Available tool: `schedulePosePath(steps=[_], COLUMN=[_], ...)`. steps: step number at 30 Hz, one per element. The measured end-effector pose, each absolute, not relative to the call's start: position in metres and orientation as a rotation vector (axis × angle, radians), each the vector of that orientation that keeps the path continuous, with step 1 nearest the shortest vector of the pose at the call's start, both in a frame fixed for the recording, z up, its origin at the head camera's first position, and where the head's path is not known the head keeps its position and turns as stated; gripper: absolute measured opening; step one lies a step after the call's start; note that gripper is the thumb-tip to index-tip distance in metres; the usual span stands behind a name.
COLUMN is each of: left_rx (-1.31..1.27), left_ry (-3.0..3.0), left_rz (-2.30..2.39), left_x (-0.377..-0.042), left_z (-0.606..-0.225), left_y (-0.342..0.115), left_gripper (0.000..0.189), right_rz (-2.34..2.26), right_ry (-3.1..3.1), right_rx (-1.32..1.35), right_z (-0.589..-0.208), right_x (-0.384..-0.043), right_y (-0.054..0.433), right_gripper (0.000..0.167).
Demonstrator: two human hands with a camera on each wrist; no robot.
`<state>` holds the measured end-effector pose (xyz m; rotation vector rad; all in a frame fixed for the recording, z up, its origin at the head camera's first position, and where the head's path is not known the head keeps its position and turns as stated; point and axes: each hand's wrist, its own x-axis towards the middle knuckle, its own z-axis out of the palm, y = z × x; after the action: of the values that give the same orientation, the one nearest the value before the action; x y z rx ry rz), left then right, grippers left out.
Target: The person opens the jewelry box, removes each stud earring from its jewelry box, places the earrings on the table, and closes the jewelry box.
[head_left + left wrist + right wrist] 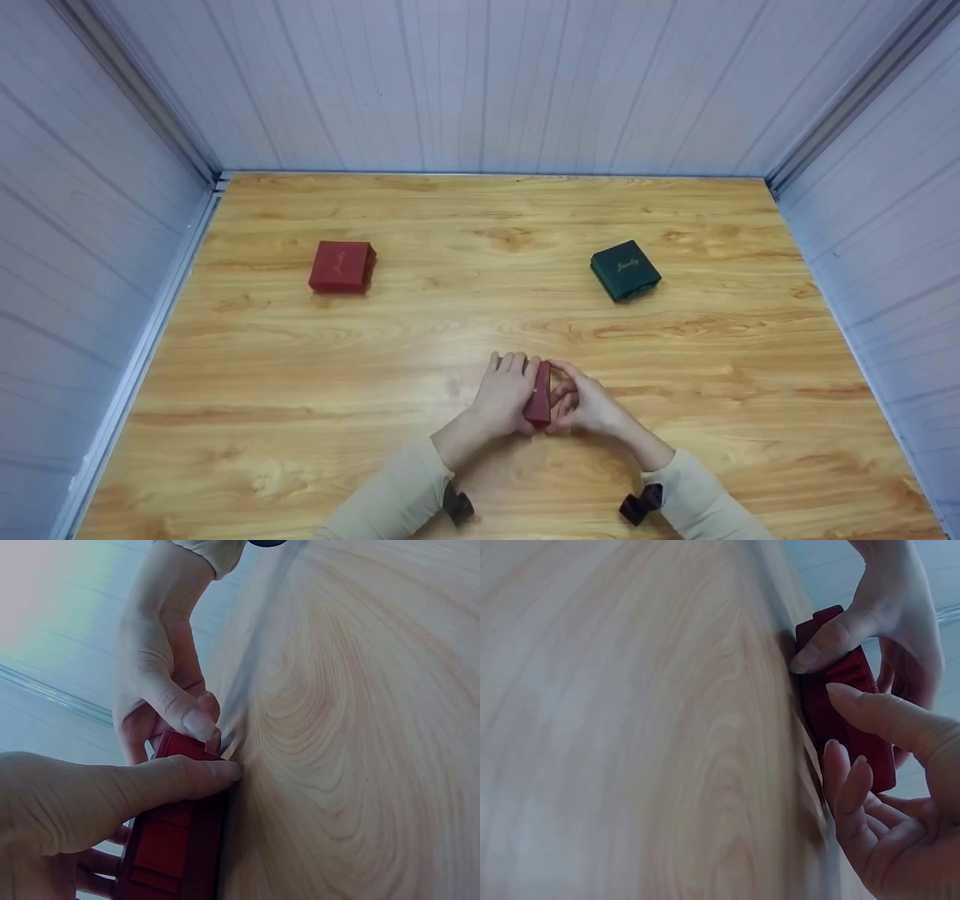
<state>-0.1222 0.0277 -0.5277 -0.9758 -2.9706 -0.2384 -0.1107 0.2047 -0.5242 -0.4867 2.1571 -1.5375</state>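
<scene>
Both hands meet at a small dark red box [538,401] low over the front middle of the wooden table. The left hand [504,397] grips it from the left; in the left wrist view the thumb [176,780] lies across the box [161,847]. From the other side, the right hand [591,407] holds the box by its edge. In the right wrist view, its thumb [866,711] presses on the box [844,720], with the other fingers bent by the lower edge. The box stands on its narrow side, and its left face is hidden behind the left hand.
Farther back on the wooden table [450,315], a red box [341,266] with gold lettering lies at the left. A dark green box [626,270] marked "Jewelry" lies at the right. Pale panel walls [480,90] enclose the table at the back and sides.
</scene>
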Motion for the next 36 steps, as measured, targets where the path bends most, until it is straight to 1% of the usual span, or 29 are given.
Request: schedulePosePath(steps=[15, 25, 29, 36], left_rx=[-0.971, -0.956, -0.963, -0.976], left_ry=[-2.946, -2.965, -2.962, -2.95], left_rz=[-0.28, -0.32, -0.328, -0.365], left_x=[-0.123, -0.122, -0.122, -0.122], left_z=[-0.527, -0.527, -0.527, -0.527], left_y=[0.026, 0.024, 0.024, 0.021], left_gripper=[0.102, 0.102, 0.103, 0.105], right_rz=[-1.494, -1.427, -1.448, -1.439], right_ry=[2.237, 2.332, 2.315, 2.343], right_rx=[-0.512, -0.488, -0.492, -0.512], right_z=[-0.517, -0.512, -0.518, -0.547], right_x=[-0.11, -0.107, -0.108, -0.114], right_y=[0.198, 0.193, 0.195, 0.203], right_gripper=[0.089, 0.08, 0.079, 0.081])
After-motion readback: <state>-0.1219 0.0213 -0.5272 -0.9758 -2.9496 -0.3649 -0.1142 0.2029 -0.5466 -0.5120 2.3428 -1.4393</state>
